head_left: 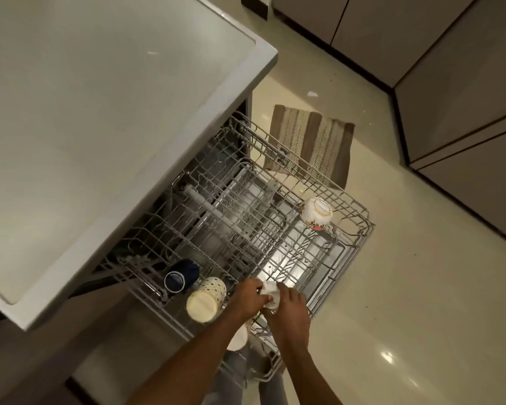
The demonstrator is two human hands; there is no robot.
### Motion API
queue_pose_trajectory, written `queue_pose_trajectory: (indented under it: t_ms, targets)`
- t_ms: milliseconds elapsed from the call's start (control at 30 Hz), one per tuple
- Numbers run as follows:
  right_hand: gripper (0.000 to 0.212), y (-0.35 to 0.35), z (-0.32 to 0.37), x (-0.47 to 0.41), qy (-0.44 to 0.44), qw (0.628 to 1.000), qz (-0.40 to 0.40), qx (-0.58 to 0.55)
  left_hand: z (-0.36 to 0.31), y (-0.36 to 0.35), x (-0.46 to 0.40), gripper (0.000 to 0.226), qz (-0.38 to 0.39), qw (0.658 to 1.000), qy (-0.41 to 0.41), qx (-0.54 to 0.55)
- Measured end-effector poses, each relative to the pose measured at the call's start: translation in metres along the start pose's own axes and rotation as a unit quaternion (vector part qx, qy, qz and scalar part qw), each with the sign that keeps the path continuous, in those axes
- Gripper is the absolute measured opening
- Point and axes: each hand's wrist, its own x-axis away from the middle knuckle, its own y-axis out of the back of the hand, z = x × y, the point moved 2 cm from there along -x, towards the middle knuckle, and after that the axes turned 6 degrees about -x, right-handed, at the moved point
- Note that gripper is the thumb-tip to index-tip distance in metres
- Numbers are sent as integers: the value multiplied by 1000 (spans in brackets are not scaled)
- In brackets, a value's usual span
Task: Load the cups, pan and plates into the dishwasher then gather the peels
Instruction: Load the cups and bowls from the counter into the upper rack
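While the upper rack (275,223) stands pulled out, the left hand (250,296) and right hand (289,309) both grip a white cup (270,293) at its 6 o'clock edge; no lettering is legible.

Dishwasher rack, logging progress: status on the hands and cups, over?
Both hands, left and right, grip a white cup over the rack. Three cups already racked. Nothing blocking.
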Motion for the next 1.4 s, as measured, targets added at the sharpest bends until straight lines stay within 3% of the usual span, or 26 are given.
queue_pose_trajectory:
  t_ms: [333,600,700,867,1100,1400]
  targets:
    - [74,-8,9,-12,35,993,-13,110,7,-16,-16,29,-29,998,50,14]
    - [73,4,11,-4,10,994,16,105,-4,-13,0,27,-41,998,56,-1]
    - [63,31,20,7,17,996,14,87,-13,-3,22,37,-57,996,64,-15]
    - [37,93,43,28,37,994,28,103,-41,12,75,36,-96,993,46,-40]
    - [31,170,74,68,100,988,36,114,-70,27,159,23,-164,984,21,-74]
    - [19,235,131,121,224,958,57,169,-78,47,277,6,-244,969,-4,-19]
